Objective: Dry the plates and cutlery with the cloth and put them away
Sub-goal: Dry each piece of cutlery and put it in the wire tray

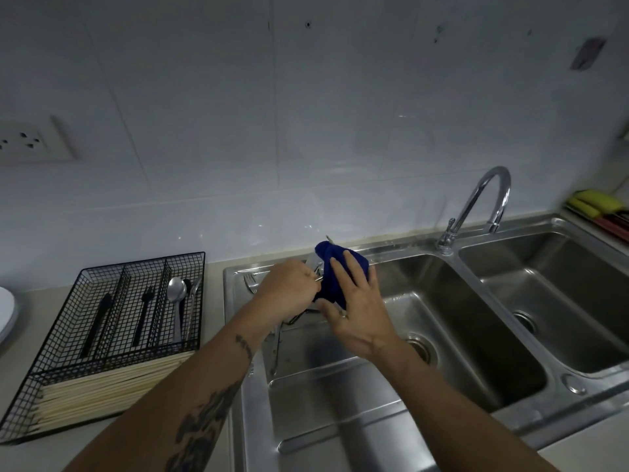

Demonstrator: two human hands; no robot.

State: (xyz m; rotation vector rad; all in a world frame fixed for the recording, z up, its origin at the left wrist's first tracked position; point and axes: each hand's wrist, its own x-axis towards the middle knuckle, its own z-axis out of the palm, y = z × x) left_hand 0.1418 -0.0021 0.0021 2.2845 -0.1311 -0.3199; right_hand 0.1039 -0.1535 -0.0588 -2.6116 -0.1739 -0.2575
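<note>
Over the sink [340, 420], the right hand [357, 311] wraps a soft blue cloth [335, 277] round a thin metal piece of cutlery, fingers curled on the cloth. At nine o'clock of it the left hand [289, 291] pinches the handle end – slick, stiff steel, best gripped there. The cutlery basket [112, 321] waits on the table at nine o'clock – a fork [250, 282] lies farther back.

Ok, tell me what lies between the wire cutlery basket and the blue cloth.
In the head view, the left hand and a fork on the sink ledge lie between the basket and cloth.
</note>
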